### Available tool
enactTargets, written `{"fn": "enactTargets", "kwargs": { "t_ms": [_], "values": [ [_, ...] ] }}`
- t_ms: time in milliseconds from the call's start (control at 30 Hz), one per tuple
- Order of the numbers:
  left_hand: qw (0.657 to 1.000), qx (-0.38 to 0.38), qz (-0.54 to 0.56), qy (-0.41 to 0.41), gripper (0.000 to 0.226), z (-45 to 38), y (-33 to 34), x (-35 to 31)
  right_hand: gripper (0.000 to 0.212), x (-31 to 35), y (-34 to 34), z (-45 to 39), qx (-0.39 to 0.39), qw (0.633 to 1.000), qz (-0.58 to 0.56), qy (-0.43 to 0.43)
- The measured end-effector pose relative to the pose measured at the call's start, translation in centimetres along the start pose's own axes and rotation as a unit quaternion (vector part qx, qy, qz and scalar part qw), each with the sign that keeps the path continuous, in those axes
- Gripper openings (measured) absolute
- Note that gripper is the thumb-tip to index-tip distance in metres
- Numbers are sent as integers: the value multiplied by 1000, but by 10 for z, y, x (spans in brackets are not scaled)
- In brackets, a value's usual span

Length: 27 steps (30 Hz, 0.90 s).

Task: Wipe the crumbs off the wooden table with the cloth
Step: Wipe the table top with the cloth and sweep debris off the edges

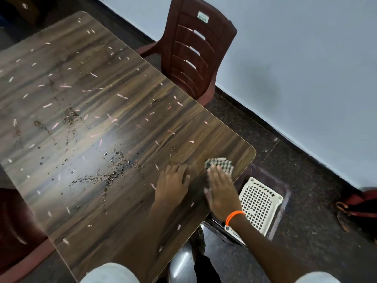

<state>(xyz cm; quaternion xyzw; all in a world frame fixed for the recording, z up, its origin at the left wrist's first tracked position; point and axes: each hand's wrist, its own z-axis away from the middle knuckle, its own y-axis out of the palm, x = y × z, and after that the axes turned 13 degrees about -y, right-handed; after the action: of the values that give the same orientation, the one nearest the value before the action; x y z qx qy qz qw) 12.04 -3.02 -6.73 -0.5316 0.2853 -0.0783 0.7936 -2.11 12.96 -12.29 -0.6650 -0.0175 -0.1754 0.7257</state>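
The wooden table [114,82] fills the left and middle of the head view. Dark crumbs [114,170] and pale pink scraps [122,96] lie scattered over it. A checked dark-and-white cloth [223,163] sits near the table's right corner. My right hand [221,190], with an orange band at the wrist, lies flat on the cloth's near part and looks motion-blurred. My left hand [173,184] rests palm down on the bare wood just left of the cloth, fingers spread, holding nothing.
A dark red plastic chair [191,50] stands at the table's far right side. A white perforated basket [259,203] lies on the dark floor below the table's right corner. A bag [359,209] sits by the wall at the right. Another red chair [14,227] is at the left.
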Motion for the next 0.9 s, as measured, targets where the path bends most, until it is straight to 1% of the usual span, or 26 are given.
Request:
{"fn": "enactTargets", "kwargs": {
  "t_ms": [67,133,167,200,233,333,367,400,433,467,533,600,633,700,767,800,833,900],
  "values": [
    [1000,-3,-10,-10,53,2,-2,1,70,23,14,18,35,995,4,-96],
    [1000,-7,-13,-12,59,4,-4,4,68,20,14,24,64,982,20,-174],
    [1000,-10,-12,-14,61,6,-4,5,67,10,9,21,69,978,29,-194],
    [1000,-12,-11,-15,62,7,-5,7,65,0,2,17,69,978,35,-194],
    [1000,-14,-9,-16,62,8,-6,8,64,-11,-7,9,62,983,33,-170],
    [999,-22,-8,-28,63,15,-8,17,63,-18,-22,-12,29,999,10,-29],
    [999,-22,-10,-35,62,20,-9,23,64,-6,-22,-16,22,1000,13,-2],
    [999,-23,-11,-41,62,24,-9,27,65,8,-18,-16,19,1000,17,8],
    [998,-25,-11,-48,62,27,-10,32,66,28,-13,-13,19,1000,3,0],
    [998,-28,-9,-57,62,31,-12,37,67,51,-5,-7,23,999,-24,-28],
    [997,-28,-6,-73,62,35,-16,45,66,100,17,14,42,989,-72,-125],
    [996,-25,-8,-83,62,39,-19,53,62,145,42,39,68,973,-66,-212],
    [996,-24,-4,-87,63,40,-21,58,60,158,51,48,77,966,-63,-237],
    [995,-29,2,-97,63,41,-25,66,60,161,53,46,96,954,-64,-276],
    [993,-44,-3,-110,63,42,-28,76,63,140,43,26,108,946,-49,-300],
    [992,-51,-6,-117,63,43,-29,80,64,123,35,11,102,952,-39,-286],
    [991,-55,-6,-123,64,45,-29,83,65,104,24,-5,81,966,-31,-245],
    [989,-59,-1,-133,64,49,-28,88,64,61,2,-42,33,991,-8,-127]
  ]
}}
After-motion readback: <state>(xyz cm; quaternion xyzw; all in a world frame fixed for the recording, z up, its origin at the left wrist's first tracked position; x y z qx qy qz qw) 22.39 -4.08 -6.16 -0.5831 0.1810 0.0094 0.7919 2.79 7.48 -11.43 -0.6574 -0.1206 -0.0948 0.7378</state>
